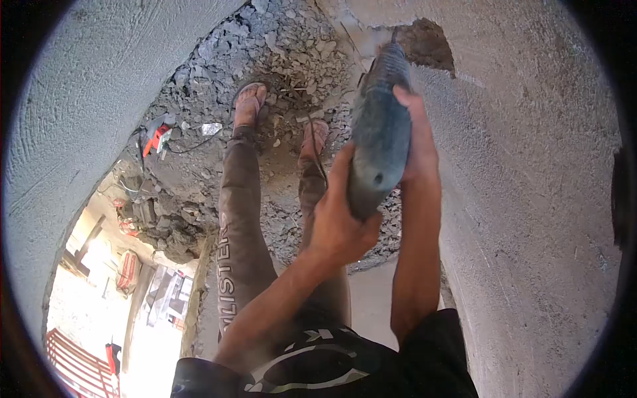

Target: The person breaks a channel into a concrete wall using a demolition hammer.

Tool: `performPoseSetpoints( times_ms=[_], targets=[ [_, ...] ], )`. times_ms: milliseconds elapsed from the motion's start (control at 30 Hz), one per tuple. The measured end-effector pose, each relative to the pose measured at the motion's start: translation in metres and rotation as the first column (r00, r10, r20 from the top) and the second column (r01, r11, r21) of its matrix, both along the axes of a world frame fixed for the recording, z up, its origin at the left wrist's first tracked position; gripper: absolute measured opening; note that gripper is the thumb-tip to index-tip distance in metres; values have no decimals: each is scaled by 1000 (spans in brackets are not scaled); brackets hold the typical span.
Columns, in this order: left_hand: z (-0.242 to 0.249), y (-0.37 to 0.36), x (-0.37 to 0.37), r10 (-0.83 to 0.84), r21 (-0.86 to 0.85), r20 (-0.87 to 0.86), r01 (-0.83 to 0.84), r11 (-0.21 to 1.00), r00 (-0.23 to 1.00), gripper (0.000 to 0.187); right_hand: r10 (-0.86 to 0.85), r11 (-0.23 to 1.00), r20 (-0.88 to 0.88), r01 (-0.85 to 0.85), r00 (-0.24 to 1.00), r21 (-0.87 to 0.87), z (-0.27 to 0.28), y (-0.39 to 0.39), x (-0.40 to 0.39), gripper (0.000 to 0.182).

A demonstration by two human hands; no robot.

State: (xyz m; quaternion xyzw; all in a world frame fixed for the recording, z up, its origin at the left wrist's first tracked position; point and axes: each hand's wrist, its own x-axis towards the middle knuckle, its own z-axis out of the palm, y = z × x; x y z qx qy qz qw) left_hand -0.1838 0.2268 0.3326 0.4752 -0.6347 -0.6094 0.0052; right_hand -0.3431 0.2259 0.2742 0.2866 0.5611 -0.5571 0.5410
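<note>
A dusty blue-green rotary hammer drill [381, 132] is held at a slant, its ribbed nose pointing up and away from me. Its bit [394, 34] meets the edge of a broken-out hollow [428, 45] in the plastered wall; how deep the tip sits is hidden. My left hand [340, 222] is closed around the rear end of the drill. Along the right side of the housing, my right hand [418, 142] is wrapped with its thumb on top. A dark power cord [316, 149] runs down near my leg.
Broken rubble [222, 60] covers the ground around my sandalled feet [249, 103]. A red-and-grey tool [156, 138] lies on the debris at left. Rough plastered walls [531, 199] rise on both sides. Lower left, a red metal rack [79, 365] stands in a bright area.
</note>
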Motion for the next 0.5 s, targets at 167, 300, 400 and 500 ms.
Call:
performPoseSetpoints(
  times_ms=[167,300,400,500],
  targets=[
    [-9,-6,-36,134,14,-129,-133,991,983,99,106,994,-47,-104,993,32,-18,-9,-36,58],
    [-11,-11,-36,164,62,-104,-158,986,981,98,123,992,-34,-122,992,33,-35,-11,-36,57],
    [-19,-8,-33,221,92,-81,-214,973,972,97,142,982,-29,-138,989,126,-36,-22,-30,41],
    [-22,2,-32,216,25,-97,-215,976,972,97,143,989,-22,-142,989,41,-40,-15,-31,44]
  ],
)
